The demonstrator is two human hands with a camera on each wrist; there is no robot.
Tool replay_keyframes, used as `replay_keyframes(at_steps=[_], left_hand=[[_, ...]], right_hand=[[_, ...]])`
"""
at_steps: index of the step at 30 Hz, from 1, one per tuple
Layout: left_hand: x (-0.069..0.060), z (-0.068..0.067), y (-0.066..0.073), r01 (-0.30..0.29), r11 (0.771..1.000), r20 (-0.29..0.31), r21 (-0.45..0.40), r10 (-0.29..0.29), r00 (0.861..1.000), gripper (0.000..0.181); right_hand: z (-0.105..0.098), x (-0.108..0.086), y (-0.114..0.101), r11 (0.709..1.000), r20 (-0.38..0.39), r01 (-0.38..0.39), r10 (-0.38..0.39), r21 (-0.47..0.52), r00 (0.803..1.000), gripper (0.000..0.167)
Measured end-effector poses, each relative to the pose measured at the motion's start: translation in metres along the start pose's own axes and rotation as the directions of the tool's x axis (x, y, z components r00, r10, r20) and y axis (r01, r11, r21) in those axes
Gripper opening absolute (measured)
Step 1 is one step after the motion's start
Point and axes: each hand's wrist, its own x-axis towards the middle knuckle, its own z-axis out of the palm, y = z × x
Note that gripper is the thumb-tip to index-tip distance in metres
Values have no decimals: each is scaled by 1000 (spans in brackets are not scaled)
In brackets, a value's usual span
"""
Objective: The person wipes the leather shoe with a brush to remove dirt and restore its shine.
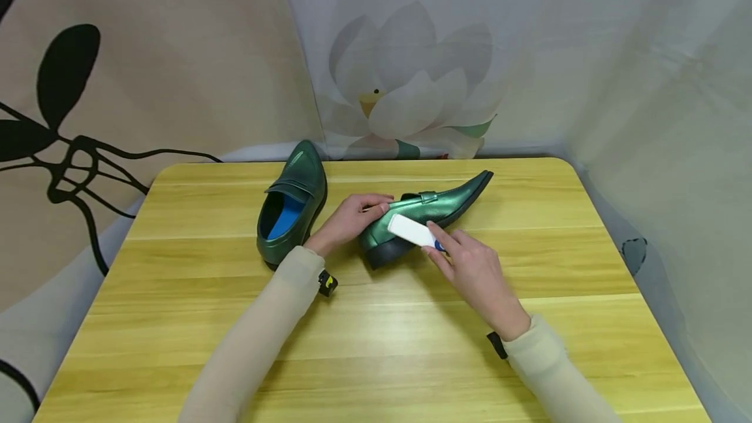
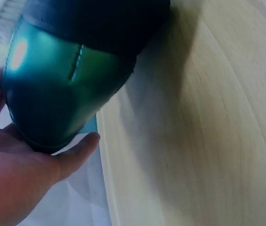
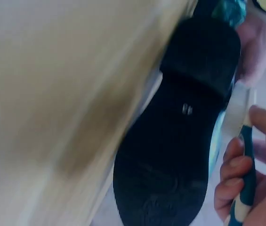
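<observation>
Head view: left fingers (image 1: 371, 200) curl round a metallic-green loafer (image 1: 439, 206) at the heel; right fingers (image 1: 448, 238) clasp a brush (image 1: 410, 230) alongside.

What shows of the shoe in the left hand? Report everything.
The shoe is a shiny metallic-green slip-on, leather by its look, with a strap across its instep, stitching at the back, and a black sole with a low heel and faint marks. It is tilted, sole facing the right wrist view, toe pointing away to the right; whether it touches the table is unclear. The left hand holds it at the back; a brush in the right hand is at its side.
</observation>
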Motion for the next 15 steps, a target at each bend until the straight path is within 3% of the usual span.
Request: replay_keyframes(at_steps=[4,7,15], left_hand=[[-3,0,1,-54,999,11,-2,54,998,38],[-4,1,3,-80,997,11,-17,80,997,36],[-5,3,2,-61,997,-10,-44,60,998,34]], right_hand=[[4,-2,-7,997,26,61,-62,51,998,52],[1,-3,-3,998,25,57,-57,37,998,48],[-12,-4,24,994,-34,-113,113,0,993,52]])
